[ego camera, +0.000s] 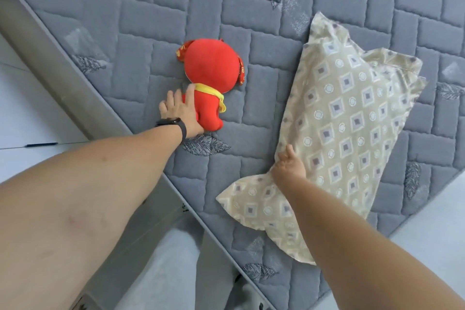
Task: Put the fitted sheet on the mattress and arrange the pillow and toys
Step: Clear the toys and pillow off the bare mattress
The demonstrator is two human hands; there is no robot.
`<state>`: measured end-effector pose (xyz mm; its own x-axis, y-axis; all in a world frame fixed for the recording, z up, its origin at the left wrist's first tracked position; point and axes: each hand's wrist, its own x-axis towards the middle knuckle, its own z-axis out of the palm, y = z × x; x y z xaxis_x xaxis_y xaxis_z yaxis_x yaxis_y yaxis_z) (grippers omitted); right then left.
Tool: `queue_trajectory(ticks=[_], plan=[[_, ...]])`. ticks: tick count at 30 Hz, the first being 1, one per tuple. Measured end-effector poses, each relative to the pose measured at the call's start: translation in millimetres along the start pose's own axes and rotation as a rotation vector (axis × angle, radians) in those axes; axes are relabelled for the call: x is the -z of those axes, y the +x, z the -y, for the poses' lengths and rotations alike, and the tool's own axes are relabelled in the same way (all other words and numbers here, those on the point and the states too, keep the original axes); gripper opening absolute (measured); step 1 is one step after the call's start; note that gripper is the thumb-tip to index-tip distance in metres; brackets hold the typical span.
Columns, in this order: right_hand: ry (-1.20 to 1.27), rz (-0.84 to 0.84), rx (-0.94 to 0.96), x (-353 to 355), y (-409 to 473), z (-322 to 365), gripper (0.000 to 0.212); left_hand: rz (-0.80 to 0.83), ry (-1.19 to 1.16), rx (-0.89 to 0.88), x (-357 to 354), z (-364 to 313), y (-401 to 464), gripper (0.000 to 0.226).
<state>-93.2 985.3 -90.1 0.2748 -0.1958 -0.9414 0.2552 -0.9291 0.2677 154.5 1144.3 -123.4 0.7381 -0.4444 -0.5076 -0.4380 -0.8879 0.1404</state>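
fingers (173,98) against toy (211,68), beside pillow (352,118)

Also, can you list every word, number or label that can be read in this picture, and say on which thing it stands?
No text can be read here.
Red plush toy: gold marks on its ears, too blurred to read.
Black wristband on the left hand: no readable display.
Small dark marks on the bed frame: too small to read.
Pillow: only patterns.

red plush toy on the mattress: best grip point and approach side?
Likely the narrow torso, just below the yellow scarf, approached from the near bed edge. The red plush toy lies flat, feet nearest; its round head looks too wide to wrap. The left hand already wraps that torso.
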Motion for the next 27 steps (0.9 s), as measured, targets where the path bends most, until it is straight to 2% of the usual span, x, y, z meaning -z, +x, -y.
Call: queue_trajectory(ticks=[2,3,4,5,6,7,10,11,14,17,21,24,25,27], plan=[[0.016,0.009,-0.015,-0.4,-3.0,-3.7,0.047,0.036,-0.013,-0.026,11.6,0.0,10.3,0.114],[0.041,-0.006,-0.011,2.5,-5.9,-6.3,0.044,0.089,-0.033,-0.019,22.2,-3.2,13.7,0.102],[0.062,-0.039,-0.009,5.5,-11.8,-9.9,0.043,0.151,-0.089,-0.043,37.0,-10.9,12.9,0.08],[0.071,-0.081,0.001,9.2,-19.7,-13.8,0.042,0.278,-0.209,-0.08,52.4,-21.6,7.5,0.047],[0.089,-0.115,0.01,12.5,-31.5,-19.0,0.042,0.436,-0.361,-0.133,67.8,-34.6,-2.6,0.025],[0.115,-0.149,0.015,13.8,-42.9,-22.7,0.041,0.536,-0.491,-0.16,76.9,-45.1,-14.7,0.029],[0.243,-0.274,-0.025,25.9,-83.4,-47.5,0.036,0.425,-0.715,0.034,103.6,-62.6,-48.4,0.021],[0.29,-0.322,-0.048,32.0,-102.1,-58.9,0.036,0.413,-0.769,0.068,112.2,-65.2,-58.5,0.026],[0.466,-0.444,-0.106,50.5,-169.3,-90.6,0.039,0.455,-0.99,-0.018,147.4,-77.4,-97.2,0.044],[0.644,-0.557,-0.162,66.8,-238.7,-116.8,0.042,0.481,-1.138,-0.063,206.6,-87.1,-149.7,0.044],[0.642,-0.713,-0.191,84.3,-307.7,-128.7,0.044,0.385,-1.217,-0.153,273.1,-90.2,-191.6,0.062],[0.579,-0.876,-0.197,105.7,-348.0,-134.9,0.042,0.251,-1.34,-0.225,329.2,-90.3,-219.6,0.03],[0.562,-0.922,-0.191,119.0,-358.1,-141.5,0.039,0.198,-1.389,-0.239,350.6,-88.9,-224.3,0.029],[0.546,-0.946,-0.186,135.2,-371.3,-152.8,0.035,0.198,-1.477,-0.282,376.4,-90.1,-230.7,0.033]])
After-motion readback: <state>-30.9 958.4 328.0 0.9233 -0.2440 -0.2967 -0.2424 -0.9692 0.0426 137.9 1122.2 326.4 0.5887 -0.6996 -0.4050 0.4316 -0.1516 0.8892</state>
